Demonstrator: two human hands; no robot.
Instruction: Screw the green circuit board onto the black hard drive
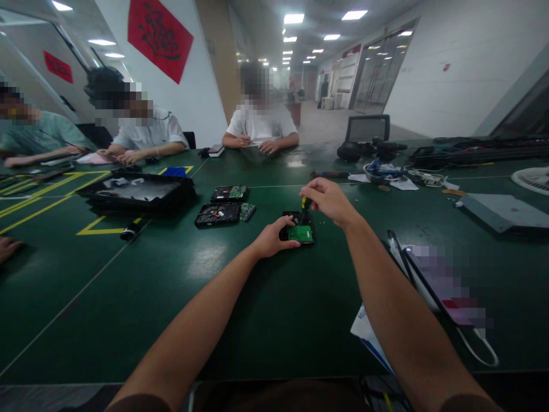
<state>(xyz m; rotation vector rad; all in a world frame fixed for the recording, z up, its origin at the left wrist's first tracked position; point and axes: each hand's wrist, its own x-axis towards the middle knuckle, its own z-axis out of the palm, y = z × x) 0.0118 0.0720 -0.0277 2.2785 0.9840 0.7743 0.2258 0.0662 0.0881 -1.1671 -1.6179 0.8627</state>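
Observation:
A black hard drive (301,233) with a green circuit board lies flat on the green table in front of me. My left hand (274,236) grips its left side, thumb along the near edge and fingers at the far left corner. Above the drive, my right hand (328,200) is closed around a yellow-and-black screwdriver (306,203) held upright, its tip down at the drive's far part. Whether the tip sits in a screw is too small to tell. Left of my hands lie two more hard drives (218,214) (230,193) and a loose circuit board (247,212).
A black tray (141,191) stands to the left, near a dark cylinder (130,230). On the right are a tablet-like device (441,286), a grey metal box (506,212) and bundled cables (381,171). A dark-handled tool (329,174) lies beyond my right hand. Several people sit around the table.

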